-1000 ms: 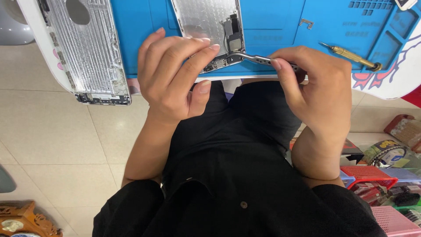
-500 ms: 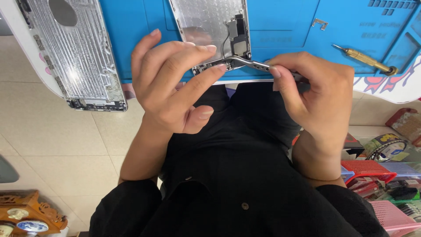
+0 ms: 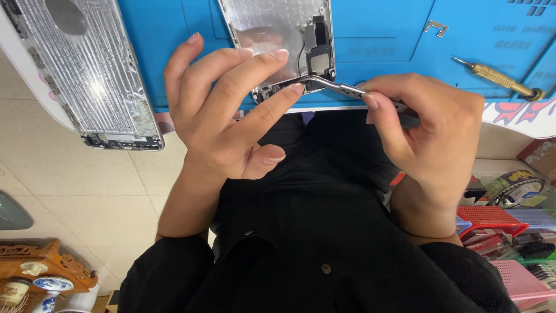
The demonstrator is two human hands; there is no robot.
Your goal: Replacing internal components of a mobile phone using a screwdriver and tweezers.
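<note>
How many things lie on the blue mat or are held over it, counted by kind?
Metal phone housings: 2, one under the hands, one at the left
Tweezers: 1, in the right hand, left hand beside
Screwdriver: 1
Small metal bracket: 1
Total: 5

Pale beige tiled floor (image 3: 87, 191) beneath a white-edged table (image 3: 23, 69) covered by a blue work mat (image 3: 382, 35), with a carved wooden stand (image 3: 43, 266) bearing blue-and-white porcelain at lower left and red and pink plastic baskets (image 3: 492, 217) at lower right.
</note>
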